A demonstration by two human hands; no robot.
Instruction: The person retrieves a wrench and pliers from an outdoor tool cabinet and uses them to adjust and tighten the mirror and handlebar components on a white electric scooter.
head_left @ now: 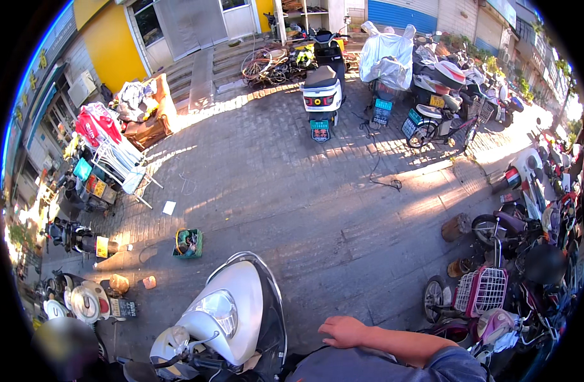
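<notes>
My right hand (343, 332) hangs in front of my dark grey shirt (387, 372), its forearm coming in from the lower right. Its fingers are loosely stretched and slightly apart, and nothing shows in them. To the left of the hand, with a gap between, stands a silver-white scooter (246, 305) with a clear headlight (219, 311), a black trim edge and a handlebar lever near the bottom of the view. My left hand is out of sight. Beyond the scooter, a green basket (197, 251) full of small mixed items sits on the pavement.
Parked scooters and bicycles line the right, one with a pink-and-white basket (484, 291). Wooden stumps (456, 227) stand beside them. A white scooter (322, 95) is parked ahead. At left are a folding chair (134, 177), a brown armchair (153, 127) and more scooters.
</notes>
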